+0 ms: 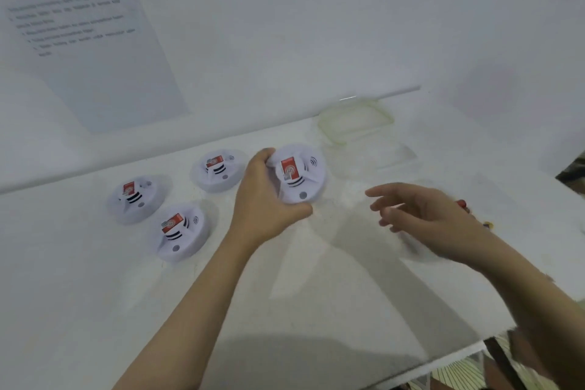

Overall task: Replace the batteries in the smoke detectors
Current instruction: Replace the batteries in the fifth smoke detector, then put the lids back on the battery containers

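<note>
Head view: white desk (79, 310) nearest. Right hand (424, 215) hovers above desk, fingers spread loose, holding nothing. Left hand (266, 199) clasps round white plastic smoke detector with red battery (300, 172) by its left rim. Three more round white detectors (182, 231) lie left, apart. Beyond: clear plastic container with pale green rim (357, 123), printed paper sheet (95, 41) on wall.

White table (316, 294) against a plain white wall (316, 25), printed paper sheet (95, 41) fixed at left; patterned floor (459, 377) below the table edge.
</note>
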`<state>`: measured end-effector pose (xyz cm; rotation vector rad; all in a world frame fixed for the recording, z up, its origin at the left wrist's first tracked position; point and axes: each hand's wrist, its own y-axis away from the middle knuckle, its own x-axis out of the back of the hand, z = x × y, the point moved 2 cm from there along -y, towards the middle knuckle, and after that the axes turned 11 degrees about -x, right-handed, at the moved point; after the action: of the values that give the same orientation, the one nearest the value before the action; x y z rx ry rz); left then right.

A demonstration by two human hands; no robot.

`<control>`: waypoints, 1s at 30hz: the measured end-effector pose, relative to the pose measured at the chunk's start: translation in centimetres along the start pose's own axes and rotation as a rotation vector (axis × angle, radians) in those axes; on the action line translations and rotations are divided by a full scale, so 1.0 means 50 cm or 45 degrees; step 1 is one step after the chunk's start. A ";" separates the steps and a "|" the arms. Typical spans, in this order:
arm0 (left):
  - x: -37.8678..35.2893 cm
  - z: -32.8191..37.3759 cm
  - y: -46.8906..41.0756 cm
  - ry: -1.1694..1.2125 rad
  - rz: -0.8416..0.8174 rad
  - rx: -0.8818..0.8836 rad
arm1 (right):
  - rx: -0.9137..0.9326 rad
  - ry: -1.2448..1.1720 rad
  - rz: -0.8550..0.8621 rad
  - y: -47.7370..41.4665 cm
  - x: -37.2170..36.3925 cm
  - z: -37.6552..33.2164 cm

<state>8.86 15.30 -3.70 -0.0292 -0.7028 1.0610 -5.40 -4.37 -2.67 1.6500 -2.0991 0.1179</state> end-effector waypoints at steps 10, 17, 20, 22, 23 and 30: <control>-0.087 -0.092 -0.230 -0.264 -0.116 0.386 | 0.010 0.101 0.189 -0.119 0.266 0.065; -0.095 -0.109 -0.274 -0.367 -0.279 0.574 | -0.064 0.072 0.139 -0.243 0.364 0.116; -0.103 -0.108 -0.290 -0.551 -0.351 0.542 | -0.039 0.128 0.093 -0.314 0.378 0.123; -0.123 -0.097 -0.302 -0.573 -0.317 0.354 | 0.000 0.187 0.058 -0.363 0.375 0.122; -0.137 -0.087 -0.308 -0.545 -0.320 0.256 | 0.019 0.213 0.045 -0.387 0.372 0.121; -0.211 -0.060 -0.351 -0.712 -0.511 0.009 | 0.156 0.594 -0.022 -0.512 0.351 0.113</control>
<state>21.20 -1.21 -5.39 0.4132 -1.1525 0.6805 13.89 -29.09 -6.01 1.5265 -1.7488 0.5780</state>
